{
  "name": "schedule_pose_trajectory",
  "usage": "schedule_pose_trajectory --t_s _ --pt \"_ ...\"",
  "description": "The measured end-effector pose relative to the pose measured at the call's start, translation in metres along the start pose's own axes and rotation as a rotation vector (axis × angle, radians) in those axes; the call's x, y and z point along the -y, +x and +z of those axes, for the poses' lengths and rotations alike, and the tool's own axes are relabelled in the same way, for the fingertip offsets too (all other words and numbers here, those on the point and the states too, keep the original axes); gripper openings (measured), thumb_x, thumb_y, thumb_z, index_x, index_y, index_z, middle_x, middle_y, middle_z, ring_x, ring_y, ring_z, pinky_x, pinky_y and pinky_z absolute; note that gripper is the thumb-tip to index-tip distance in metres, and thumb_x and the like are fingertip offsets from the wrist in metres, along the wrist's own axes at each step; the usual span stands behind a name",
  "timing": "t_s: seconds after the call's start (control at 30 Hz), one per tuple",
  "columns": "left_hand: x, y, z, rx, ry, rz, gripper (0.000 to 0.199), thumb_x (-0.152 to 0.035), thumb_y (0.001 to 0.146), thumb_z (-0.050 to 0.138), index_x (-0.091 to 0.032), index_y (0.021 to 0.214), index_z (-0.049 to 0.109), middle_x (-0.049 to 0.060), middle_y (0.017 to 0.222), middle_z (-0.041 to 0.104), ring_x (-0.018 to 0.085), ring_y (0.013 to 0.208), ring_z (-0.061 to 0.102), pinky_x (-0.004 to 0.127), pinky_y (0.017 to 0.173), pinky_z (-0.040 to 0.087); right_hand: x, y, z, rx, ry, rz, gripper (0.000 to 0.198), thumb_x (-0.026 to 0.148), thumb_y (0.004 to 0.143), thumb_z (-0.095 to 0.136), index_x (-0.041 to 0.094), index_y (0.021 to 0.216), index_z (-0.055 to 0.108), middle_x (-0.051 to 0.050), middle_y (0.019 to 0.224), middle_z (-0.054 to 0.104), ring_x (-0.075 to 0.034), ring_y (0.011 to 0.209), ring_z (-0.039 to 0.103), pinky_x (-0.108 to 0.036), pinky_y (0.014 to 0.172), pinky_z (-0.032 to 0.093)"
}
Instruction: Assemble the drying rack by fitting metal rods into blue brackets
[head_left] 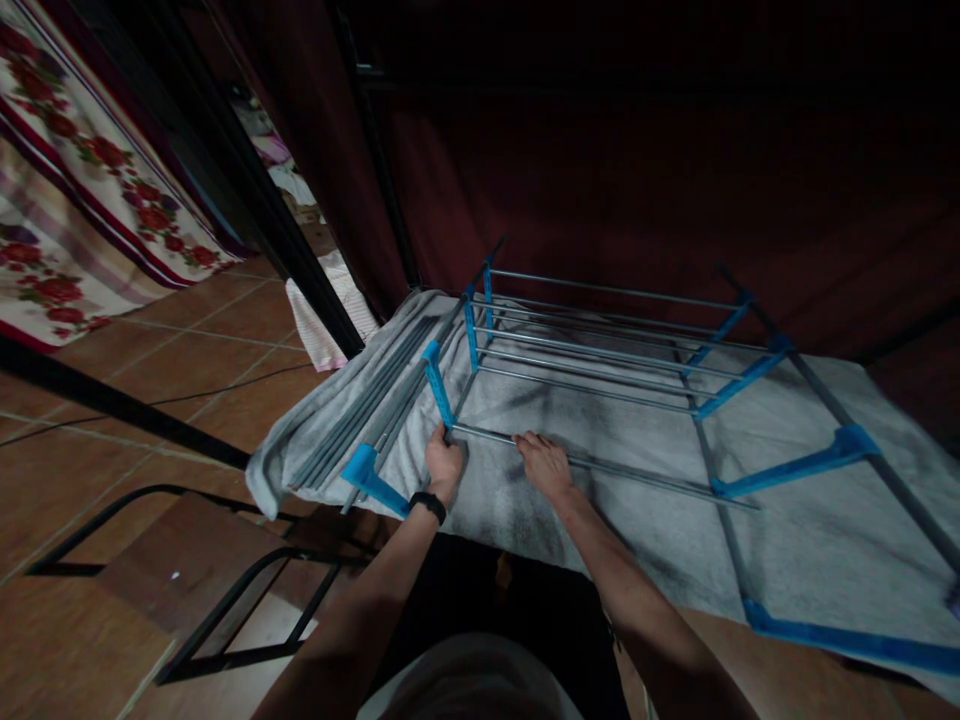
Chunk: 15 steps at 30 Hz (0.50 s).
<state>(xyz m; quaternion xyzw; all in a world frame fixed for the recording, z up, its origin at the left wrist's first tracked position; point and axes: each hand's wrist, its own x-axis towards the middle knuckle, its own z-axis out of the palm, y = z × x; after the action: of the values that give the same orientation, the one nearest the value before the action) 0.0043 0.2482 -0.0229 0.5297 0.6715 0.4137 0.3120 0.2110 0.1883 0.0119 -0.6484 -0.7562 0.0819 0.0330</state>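
A rack of grey metal rods and blue plastic brackets lies on its side on a grey blanket [517, 490]. My left hand [445, 462], with a dark band at its wrist, is closed at the lower end of a blue bracket [438, 385], where a metal rod [645, 474] meets it. My right hand [544, 462] has its fingers wrapped over that same rod, a short way to the right. The rod's far end reaches past another blue bracket [795, 470] on the right side. Part of the rod is hidden under my right hand.
Several loose grey rods [367, 405] lie at the blanket's left end. Black metal posts [259, 190] and a dark red curtain [600, 190] stand around the bed. A black-framed chair [187, 570] is on the tiled floor at left, with a cable [195, 398] beyond it.
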Motion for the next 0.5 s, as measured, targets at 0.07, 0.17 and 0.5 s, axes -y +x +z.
schedule_pose_trajectory --t_s 0.07,0.17,0.5 --pt "0.001 0.0 0.001 -0.004 0.009 0.003 0.066 0.003 0.073 0.048 -0.005 0.139 0.057 0.015 0.132 0.067 0.025 0.124 0.062 0.033 0.11 0.045 -0.001 0.002 -0.003 0.01 0.021 -0.002 0.044 0.022 0.104 0.029 0.025 0.137 0.058 -0.007 0.123 0.066 -0.019 0.109 0.062 -0.029 0.087 0.047" --pt "0.003 0.0 0.002 -0.006 0.035 0.003 0.067 0.002 0.074 0.049 -0.007 0.14 0.057 0.014 0.133 0.067 0.025 0.124 0.062 0.033 0.11 0.045 -0.003 0.004 -0.006 0.05 0.056 0.01 0.043 0.025 0.105 0.03 0.027 0.136 0.059 -0.005 0.124 0.067 -0.018 0.108 0.064 -0.028 0.086 0.047" --pt "0.004 0.0 0.006 -0.035 0.1 0.003 0.068 -0.001 0.075 0.049 -0.009 0.142 0.054 0.014 0.135 0.065 0.025 0.126 0.061 0.034 0.111 0.044 -0.011 0.016 -0.013 0.099 0.147 -0.001 0.038 0.027 0.103 0.039 0.027 0.13 0.064 -0.003 0.124 0.069 -0.02 0.108 0.066 -0.03 0.085 0.048"
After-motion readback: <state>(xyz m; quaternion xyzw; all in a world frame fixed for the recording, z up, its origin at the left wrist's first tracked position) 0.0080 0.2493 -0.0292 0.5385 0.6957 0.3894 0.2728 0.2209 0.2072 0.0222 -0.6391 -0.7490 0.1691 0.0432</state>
